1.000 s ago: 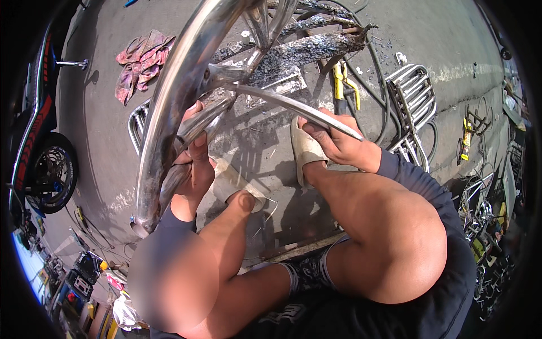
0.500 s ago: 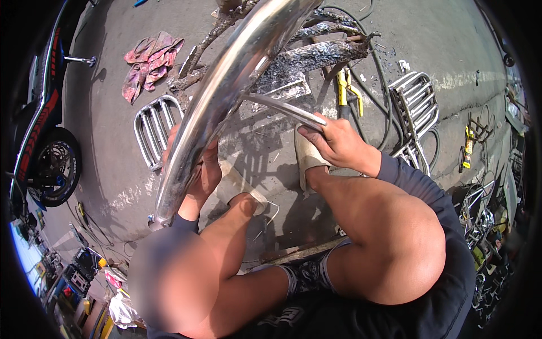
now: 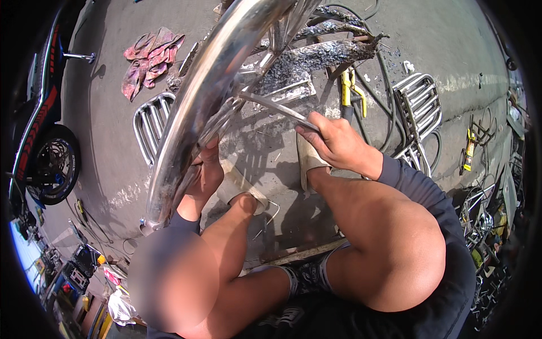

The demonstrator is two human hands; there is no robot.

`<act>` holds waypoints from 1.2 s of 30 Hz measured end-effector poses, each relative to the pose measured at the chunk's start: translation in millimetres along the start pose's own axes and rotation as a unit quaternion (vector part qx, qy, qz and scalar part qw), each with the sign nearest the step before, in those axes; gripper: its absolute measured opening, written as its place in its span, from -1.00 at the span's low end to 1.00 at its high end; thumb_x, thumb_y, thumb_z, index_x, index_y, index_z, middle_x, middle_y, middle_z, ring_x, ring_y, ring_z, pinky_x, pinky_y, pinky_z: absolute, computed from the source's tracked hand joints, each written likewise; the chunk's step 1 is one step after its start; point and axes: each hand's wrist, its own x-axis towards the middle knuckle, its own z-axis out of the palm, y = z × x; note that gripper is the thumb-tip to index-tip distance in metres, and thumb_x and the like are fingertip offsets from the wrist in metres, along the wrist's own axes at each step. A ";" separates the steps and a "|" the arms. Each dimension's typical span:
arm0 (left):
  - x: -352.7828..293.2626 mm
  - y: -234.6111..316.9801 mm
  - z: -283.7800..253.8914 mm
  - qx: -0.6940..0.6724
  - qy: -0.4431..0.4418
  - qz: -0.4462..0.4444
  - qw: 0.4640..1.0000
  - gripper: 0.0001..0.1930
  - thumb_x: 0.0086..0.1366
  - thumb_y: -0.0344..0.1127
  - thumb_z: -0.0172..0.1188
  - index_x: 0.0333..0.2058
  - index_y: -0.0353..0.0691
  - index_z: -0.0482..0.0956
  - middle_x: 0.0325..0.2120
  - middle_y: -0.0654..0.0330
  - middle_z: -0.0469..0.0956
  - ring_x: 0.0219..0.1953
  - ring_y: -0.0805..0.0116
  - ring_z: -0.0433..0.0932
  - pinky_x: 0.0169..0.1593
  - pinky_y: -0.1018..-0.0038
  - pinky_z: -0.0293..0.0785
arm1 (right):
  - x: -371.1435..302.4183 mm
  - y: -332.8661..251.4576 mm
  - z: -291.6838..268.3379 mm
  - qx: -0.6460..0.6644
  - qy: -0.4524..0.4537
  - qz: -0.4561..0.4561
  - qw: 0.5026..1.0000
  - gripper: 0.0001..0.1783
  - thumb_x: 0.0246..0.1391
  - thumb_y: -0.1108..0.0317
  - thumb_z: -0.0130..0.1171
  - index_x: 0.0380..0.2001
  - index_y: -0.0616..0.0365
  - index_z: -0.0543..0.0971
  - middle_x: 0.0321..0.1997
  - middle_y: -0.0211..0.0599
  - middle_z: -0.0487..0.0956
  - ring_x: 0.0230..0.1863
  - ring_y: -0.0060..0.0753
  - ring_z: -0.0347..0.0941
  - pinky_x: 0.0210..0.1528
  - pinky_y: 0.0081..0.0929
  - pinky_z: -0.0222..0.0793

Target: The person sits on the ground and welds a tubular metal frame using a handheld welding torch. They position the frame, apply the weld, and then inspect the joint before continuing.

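Tubing (image 3: 200,107) of shiny metal slants before me, my left hand (image 3: 209,175) curled around its underside, seemingly to steady it, while my right hand (image 3: 340,144) pinches a thin bar (image 3: 274,107) by its near end, presumably to hold its far end at the tubing's side.

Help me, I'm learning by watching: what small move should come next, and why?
Perhaps nudge the thin metal bar slightly with the right hand, letting the left hand steady the tubular metal frame: the bar's far end appears at the frame's tubing, the right hand grips its near end, and the left hand holds the frame.
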 end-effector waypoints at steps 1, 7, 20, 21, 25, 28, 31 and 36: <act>2.2 1.3 1.4 -0.030 0.010 0.000 0.999 -0.62 0.51 -0.20 0.23 -0.04 -0.52 0.65 -0.01 -0.20 0.65 0.00 0.01 0.71 0.20 0.11 0.59 | -1.1 0.0 0.3 0.025 0.046 -0.055 0.997 -0.87 0.26 0.48 0.19 -0.17 0.19 0.47 -0.49 0.03 0.58 -0.47 0.23 0.58 -0.45 -0.06 0.46; 10.9 5.0 2.5 -0.084 0.016 -0.006 0.996 -0.64 0.51 -0.23 0.24 -0.10 -0.56 0.65 -0.02 -0.22 0.66 -0.01 0.00 0.71 0.17 0.08 0.61 | -6.3 8.3 2.3 0.013 0.027 0.014 0.999 -0.88 0.25 0.48 0.22 -0.19 0.26 0.54 -0.47 -0.04 0.61 -0.49 0.12 0.60 -0.44 -0.10 0.49; -2.8 -8.0 -7.2 0.040 -0.014 0.018 0.999 -0.62 0.49 -0.22 0.22 0.11 -0.40 0.60 0.01 -0.10 0.67 0.02 0.07 0.69 0.17 0.21 0.57 | -1.7 -1.3 3.7 0.053 0.099 -0.073 0.991 -0.83 0.31 0.39 0.22 -0.26 0.21 0.45 -0.54 0.08 0.56 -0.49 0.28 0.54 -0.46 -0.03 0.41; -2.4 -11.1 -9.9 0.154 -0.034 0.057 0.986 -0.63 0.47 -0.26 0.23 0.15 -0.32 0.60 0.03 -0.07 0.67 0.04 0.08 0.68 0.18 0.23 0.55 | 0.6 -0.8 4.9 0.043 0.064 -0.041 0.996 -0.83 0.30 0.38 0.23 -0.26 0.21 0.45 -0.54 0.05 0.56 -0.50 0.26 0.54 -0.46 -0.06 0.42; 7.2 -29.1 -7.8 -0.014 -0.054 0.193 0.980 -0.70 0.39 -0.27 0.32 0.00 -0.28 0.56 0.06 -0.16 0.62 0.07 -0.03 0.65 0.14 0.19 0.57 | -0.3 3.0 3.4 0.013 0.042 -0.058 0.997 -0.87 0.28 0.42 0.20 -0.24 0.22 0.46 -0.54 0.02 0.54 -0.48 0.24 0.55 -0.45 -0.06 0.42; 12.9 -34.8 -1.3 -0.081 -0.043 0.249 0.964 -0.68 0.35 -0.22 0.37 -0.13 -0.28 0.47 0.10 -0.29 0.57 0.08 -0.09 0.63 0.13 0.14 0.58 | -4.3 4.5 0.5 0.041 0.050 -0.059 0.996 -0.83 0.29 0.40 0.22 -0.29 0.21 0.43 -0.55 0.06 0.52 -0.47 0.28 0.52 -0.46 0.00 0.38; 13.9 -31.1 -1.3 -0.091 -0.046 0.271 0.957 -0.69 0.29 -0.31 0.42 -0.15 -0.30 0.48 0.11 -0.29 0.57 0.07 -0.08 0.64 0.12 0.15 0.58 | -4.0 3.9 -0.7 0.026 0.041 -0.022 0.999 -0.84 0.28 0.43 0.22 -0.30 0.22 0.44 -0.55 0.05 0.52 -0.47 0.29 0.52 -0.45 -0.02 0.38; 0.9 -19.8 -13.5 0.073 -0.066 0.120 0.988 -0.68 0.22 -0.48 0.40 -0.04 -0.25 0.67 0.02 0.02 0.66 0.02 0.03 0.68 0.07 0.25 0.61 | -2.6 -1.8 -1.0 0.044 0.023 0.011 0.999 -0.82 0.29 0.43 0.21 -0.31 0.23 0.41 -0.53 0.11 0.54 -0.45 0.33 0.51 -0.44 0.03 0.37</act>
